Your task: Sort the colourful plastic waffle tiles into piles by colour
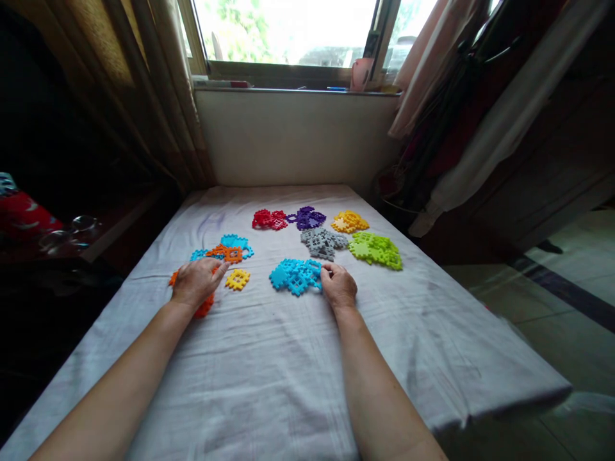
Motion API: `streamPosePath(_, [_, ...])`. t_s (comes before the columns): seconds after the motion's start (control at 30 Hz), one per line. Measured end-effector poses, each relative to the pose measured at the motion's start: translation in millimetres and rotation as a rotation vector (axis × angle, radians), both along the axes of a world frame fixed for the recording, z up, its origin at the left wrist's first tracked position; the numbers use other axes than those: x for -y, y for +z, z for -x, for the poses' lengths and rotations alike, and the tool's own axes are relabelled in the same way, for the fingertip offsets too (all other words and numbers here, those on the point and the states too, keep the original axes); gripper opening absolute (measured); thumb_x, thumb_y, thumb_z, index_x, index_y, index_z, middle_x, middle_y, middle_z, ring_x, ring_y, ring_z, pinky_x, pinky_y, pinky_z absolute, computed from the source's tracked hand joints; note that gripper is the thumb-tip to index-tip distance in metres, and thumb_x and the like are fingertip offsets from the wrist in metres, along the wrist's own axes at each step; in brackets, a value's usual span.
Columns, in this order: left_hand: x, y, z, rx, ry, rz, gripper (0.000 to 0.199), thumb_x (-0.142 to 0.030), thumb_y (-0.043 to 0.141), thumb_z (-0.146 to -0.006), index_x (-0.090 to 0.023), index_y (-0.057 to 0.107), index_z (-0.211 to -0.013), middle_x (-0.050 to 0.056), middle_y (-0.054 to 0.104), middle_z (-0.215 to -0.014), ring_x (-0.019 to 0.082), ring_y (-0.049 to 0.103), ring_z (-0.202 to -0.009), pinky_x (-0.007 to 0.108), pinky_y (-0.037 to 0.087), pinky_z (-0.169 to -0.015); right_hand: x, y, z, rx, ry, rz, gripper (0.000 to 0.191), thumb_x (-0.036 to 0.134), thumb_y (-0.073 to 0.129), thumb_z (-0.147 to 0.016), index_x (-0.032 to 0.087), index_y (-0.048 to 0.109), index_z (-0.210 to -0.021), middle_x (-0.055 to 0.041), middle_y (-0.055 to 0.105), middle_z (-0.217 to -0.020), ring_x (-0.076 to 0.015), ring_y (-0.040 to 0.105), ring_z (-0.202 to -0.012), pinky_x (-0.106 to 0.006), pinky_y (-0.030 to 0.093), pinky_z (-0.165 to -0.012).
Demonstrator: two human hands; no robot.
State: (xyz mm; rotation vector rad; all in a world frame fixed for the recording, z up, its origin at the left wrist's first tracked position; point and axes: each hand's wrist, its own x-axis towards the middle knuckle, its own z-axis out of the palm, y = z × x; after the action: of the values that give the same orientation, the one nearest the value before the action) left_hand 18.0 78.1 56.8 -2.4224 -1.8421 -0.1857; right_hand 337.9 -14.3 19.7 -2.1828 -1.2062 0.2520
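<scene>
My right hand (pixel 340 286) pinches a light blue waffle block at the right edge of a pile of light blue waffle blocks (pixel 294 276). Over some orange waffle blocks (pixel 204 306) lies my left hand (pixel 196 282), palm down with the thumb apart; its fingertips are partly hidden. Just beyond it, more orange blocks (pixel 230 254) overlap some light blue blocks (pixel 235 241). A single yellow waffle block (pixel 237 279) rests to the right of my left thumb.
Sorted piles lie farther back: red blocks (pixel 269 219), purple blocks (pixel 309 218), yellow-orange blocks (pixel 350 221), grey blocks (pixel 323 243) and lime green blocks (pixel 375 250). They sit on a cloth-covered table (pixel 269 371). A pink cup (pixel 360 73) stands on the windowsill; curtains (pixel 158 96) hang at the left.
</scene>
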Motion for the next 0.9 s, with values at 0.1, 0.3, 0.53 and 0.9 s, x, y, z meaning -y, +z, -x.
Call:
streamPosePath(0.1, [-28, 4.3, -9, 0.007, 0.036, -0.006, 0.056, -0.05, 0.036, -0.094, -0.02, 0.061, -0.134, 0.014, 0.057, -0.144, 0.03, 0.052, -0.132, 0.043, 0.038, -0.108, 0, 0.8, 0, 0.0, 0.004, 0.002, 0.028, 0.028, 0.052, -0.09, 0.027, 0.077, -0.101, -0.0032, 0.074, -0.107, -0.0173, 0.066, -0.093, -0.025, 0.047, -0.081])
streamPosePath(0.3, [-51, -3.6, -25, -0.015, 0.133, 0.181, 0.064, -0.059, 0.04, -0.09, -0.022, 0.053, -0.141, 0.018, 0.053, -0.147, 0.038, 0.048, -0.134, 0.064, 0.027, -0.111, -1, -1.5, -1, -0.002, 0.005, -0.025, 0.028, 0.028, 0.052, -0.09, 0.027, 0.077, -0.1, -0.0028, 0.075, -0.104, -0.0179, 0.066, -0.093, -0.026, 0.048, -0.08])
streamPosePath(0.53, [-18, -18.5, 2, 0.069, 0.015, -0.013, 0.053, -0.048, 0.047, -0.089, -0.026, 0.058, -0.136, 0.011, 0.065, -0.135, 0.03, 0.058, -0.125, 0.051, 0.03, -0.113, -3, -2.3, -1, 0.008, 0.022, -0.016, 0.027, 0.029, 0.052, -0.09, 0.027, 0.077, -0.099, -0.0037, 0.074, -0.106, -0.0191, 0.066, -0.093, -0.027, 0.048, -0.08])
streamPosePath(0.9, [-14, 20.6, 4, 0.043, 0.193, 0.071, 0.049, -0.061, 0.04, -0.088, -0.025, 0.074, -0.089, 0.007, 0.076, -0.087, 0.026, 0.07, -0.085, 0.032, 0.047, -0.069, -6, -6.4, -4, -0.024, 0.012, -0.065, 0.028, 0.027, 0.051, -0.09, 0.024, 0.076, -0.103, -0.0055, 0.074, -0.106, -0.0189, 0.065, -0.093, -0.028, 0.048, -0.084])
